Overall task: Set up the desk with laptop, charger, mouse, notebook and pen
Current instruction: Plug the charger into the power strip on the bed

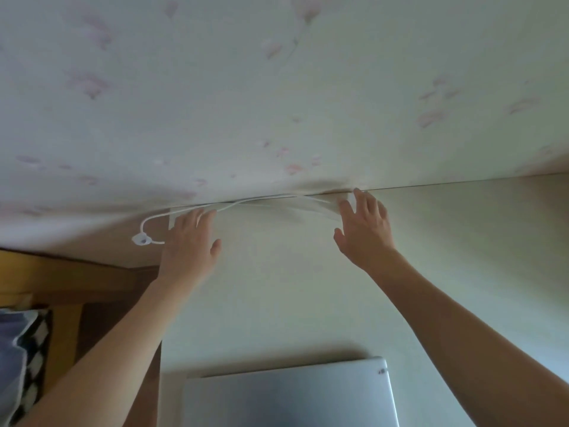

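Both hands, left (pixel 187 241) and right (pixel 365 232), spread flat at desk (pixel 277 303) back edge; cable (pixel 160 218) partly hidden under left fingers; laptop (pixel 289 396) cropped at near edge.

Both bare forearms extend forward, roughly parallel. The left hand (pixel 188 241) lies palm down, fingers together and straight, thumb angled out to the right. The right hand (pixel 363 231) is raised slightly, fingers spread, thumb extended left.

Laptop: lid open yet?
No. The silver laptop lies shut on the white desk, while both hands work at the white cable by the wall.
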